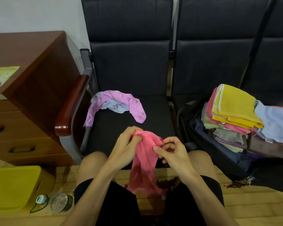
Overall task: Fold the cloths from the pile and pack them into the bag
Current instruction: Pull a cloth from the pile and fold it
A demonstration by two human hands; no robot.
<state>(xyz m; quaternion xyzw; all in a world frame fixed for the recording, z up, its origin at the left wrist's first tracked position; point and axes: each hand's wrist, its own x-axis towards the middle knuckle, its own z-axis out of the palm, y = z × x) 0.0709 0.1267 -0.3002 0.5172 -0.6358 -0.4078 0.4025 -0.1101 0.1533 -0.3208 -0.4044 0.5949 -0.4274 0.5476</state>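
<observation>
While a pink cloth (145,154) is being opened out over the lap, the fold on it has not yet been begun.

Largest in view, the dark chair seat (153,111) carries what is left of the pile: a lilac cloth (121,97) and a pale blue cloth (116,106), tangled together and well apart from the hands. On the next seat to the right, the open dark bag (219,144) is seen heaped with folded cloths (235,110), a yellow one on top. The pink cloth is bunched at its top and hangs between the knees; it is gripped by the curled fingers of the left hand (126,147) and pinched at its edge by the right hand (173,152). Next, two corners would have to be found and the cloth spread flat before folding.
</observation>
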